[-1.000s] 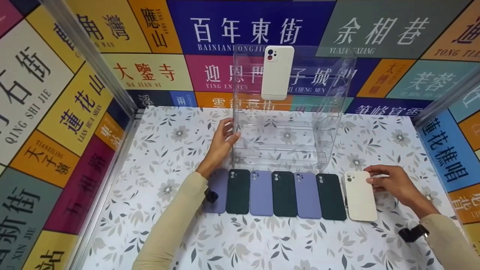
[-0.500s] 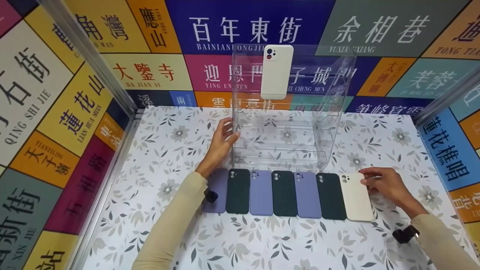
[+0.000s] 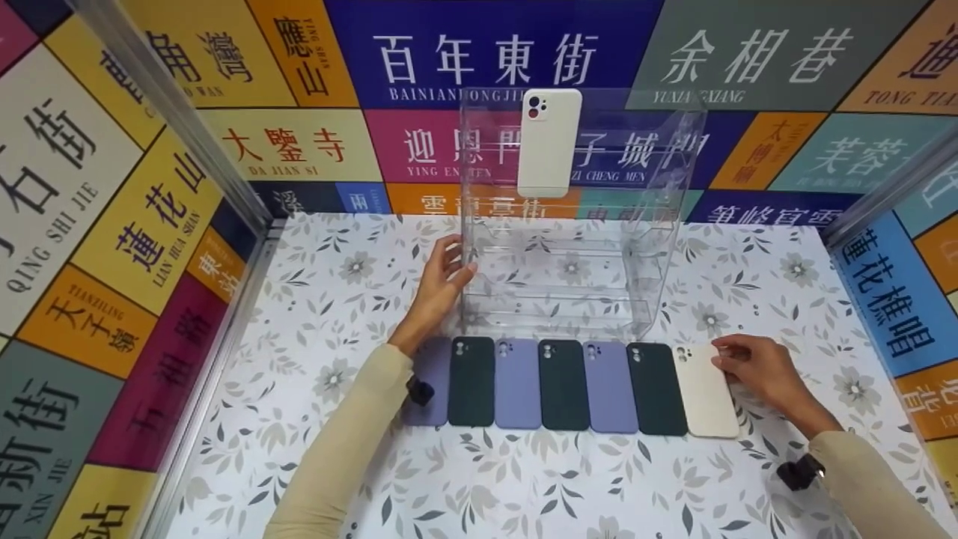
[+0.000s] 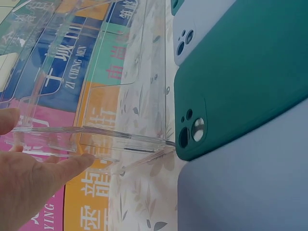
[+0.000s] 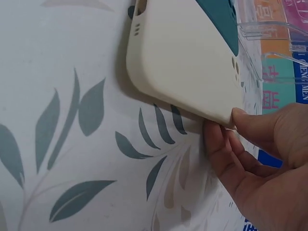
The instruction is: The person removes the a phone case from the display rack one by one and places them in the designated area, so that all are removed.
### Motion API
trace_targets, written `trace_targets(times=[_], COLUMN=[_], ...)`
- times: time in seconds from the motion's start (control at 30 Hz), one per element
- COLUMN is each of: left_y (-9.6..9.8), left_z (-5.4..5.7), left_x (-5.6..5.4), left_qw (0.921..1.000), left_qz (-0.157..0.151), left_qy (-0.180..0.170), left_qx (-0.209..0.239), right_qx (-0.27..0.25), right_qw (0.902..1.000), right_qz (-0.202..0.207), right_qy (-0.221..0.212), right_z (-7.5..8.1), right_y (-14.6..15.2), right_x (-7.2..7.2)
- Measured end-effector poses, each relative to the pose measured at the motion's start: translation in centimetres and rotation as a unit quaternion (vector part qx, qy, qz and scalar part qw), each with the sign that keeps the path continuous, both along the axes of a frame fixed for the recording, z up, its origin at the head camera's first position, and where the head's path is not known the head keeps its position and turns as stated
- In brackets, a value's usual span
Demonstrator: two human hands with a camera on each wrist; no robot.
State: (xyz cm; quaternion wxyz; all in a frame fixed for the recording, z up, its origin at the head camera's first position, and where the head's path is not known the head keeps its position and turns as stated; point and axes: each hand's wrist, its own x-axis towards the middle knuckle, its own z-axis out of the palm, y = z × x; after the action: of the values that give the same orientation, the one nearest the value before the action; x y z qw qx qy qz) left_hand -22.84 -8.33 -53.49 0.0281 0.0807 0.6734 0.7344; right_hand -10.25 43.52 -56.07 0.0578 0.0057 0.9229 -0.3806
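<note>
My left hand [image 3: 438, 284] grips the left side panel of a clear stepped display rack [image 3: 640, 314]. In the left wrist view the panel's edge [image 4: 96, 130] passes between thumb and fingers. At the right end of a row of phone cases, my right hand [image 3: 760, 367] pinches the upper right corner of a cream phone case [image 3: 707, 393]. This case lies beside a dark green phone case [image 3: 658, 393]; in the right wrist view its near edge looks slightly raised off the tabletop. Another cream phone case [image 3: 550, 146] stands upright on the rack's upper tier.
Lilac [image 3: 518, 385] and dark green phone cases [image 3: 473, 382] alternate along the row in front of the rack. My left forearm partly covers the leftmost lilac case [image 3: 432, 374]. Printed sign panels [image 3: 479, 45] wall in the floral tabletop [image 3: 524, 486] behind and at both sides.
My right hand has slid the cream phone case left, closing the gap to the dark green case. The left hand keeps its place on the rack.
</note>
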Motion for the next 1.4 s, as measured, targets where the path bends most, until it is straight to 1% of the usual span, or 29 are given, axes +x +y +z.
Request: trace_targets(times=[0.2,0.33,0.43,0.5,0.67,0.87,0.97,1.03,1.2,1.27,1.4], left_y=[0.0,0.0,0.0,0.1,0.2,0.1,0.0,0.0,0.0,0.0,0.1], left_z=[0.0,0.0,0.0,0.0,0.1,0.0,-0.1,0.0,0.0,0.0,0.2], left_x=[0.1,0.1,0.1,0.0,0.0,0.0,-0.1,0.0,0.0,0.0,0.2], left_qw=[1.0,1.0,0.9999,0.9999,1.0,1.0,1.0,1.0,0.9998,0.9998,0.9999], left_qz=[-0.006,-0.008,-0.009,-0.009,-0.006,-0.001,-0.003,-0.006,-0.01,-0.008,0.001], left_qy=[0.002,0.003,0.005,0.005,0.004,0.003,0.004,0.005,0.011,0.014,0.01], left_qx=[0.003,0.003,0.002,0.002,0.002,0.005,0.003,0.0,-0.01,-0.012,-0.01], right_qx=[0.022,0.021,0.019,0.023,0.03,0.018,0.024,0.027,0.023,0.025,0.028], right_qw=[0.9997,0.9998,0.9998,0.9997,0.9965,0.9908,0.9879,0.9869,0.9831,0.98,0.9765], right_qz=[0.002,-0.002,-0.005,-0.008,-0.028,-0.051,-0.062,-0.067,-0.076,-0.078,-0.076], right_qy=[0.011,0.001,-0.004,0.01,0.073,0.124,0.14,0.144,0.165,0.182,0.2], right_z=[-0.2,-0.2,0.1,0.6,2.9,6.4,8.2,9.4,11.8,12.7,14.5], right_y=[-0.4,-0.8,-0.9,-0.8,-0.2,-0.3,-0.6,-0.9,-2.0,-2.5,-4.0], right_x=[0.0,0.0,0.0,-0.1,-1.1,-2.6,-3.3,-3.7,-4.9,-5.4,-6.3])
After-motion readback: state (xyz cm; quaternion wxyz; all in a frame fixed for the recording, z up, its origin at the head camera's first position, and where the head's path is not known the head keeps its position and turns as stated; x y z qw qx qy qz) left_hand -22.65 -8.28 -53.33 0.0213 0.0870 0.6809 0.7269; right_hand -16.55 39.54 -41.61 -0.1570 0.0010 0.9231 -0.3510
